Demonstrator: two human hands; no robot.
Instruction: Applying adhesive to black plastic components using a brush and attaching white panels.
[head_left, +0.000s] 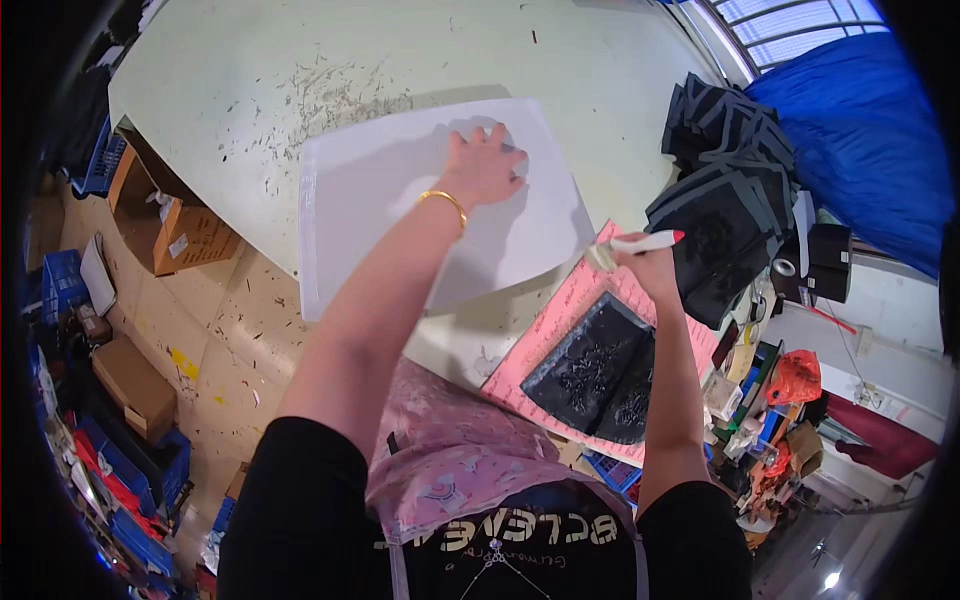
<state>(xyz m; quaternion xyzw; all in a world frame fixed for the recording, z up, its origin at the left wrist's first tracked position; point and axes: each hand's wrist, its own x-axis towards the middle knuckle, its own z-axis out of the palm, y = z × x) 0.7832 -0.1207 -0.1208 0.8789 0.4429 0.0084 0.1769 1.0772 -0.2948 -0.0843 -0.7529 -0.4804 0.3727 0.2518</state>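
My left hand (485,168) lies on a large white sheet (375,210), fingers spread and palm down, with a gold bracelet (446,206) at the wrist. In my right hand (650,268) is a brush (648,241) with a white handle, a red end and a pale head. The hand is closed around it over the upper corner of a pink printed board (550,325). On that board rests a dark panel (590,365) with a raised flower-like pattern, partly hidden by my right forearm. The sheet's lower right edge comes close to the board's top corner.
Dark grey-edged pieces (715,225) are heaped on the right of the pale table (440,45), beside a blue cover (850,120). Dark scraps litter the tabletop. An open cardboard box (195,240) stands left on the floor. Assorted goods crowd the lower right.
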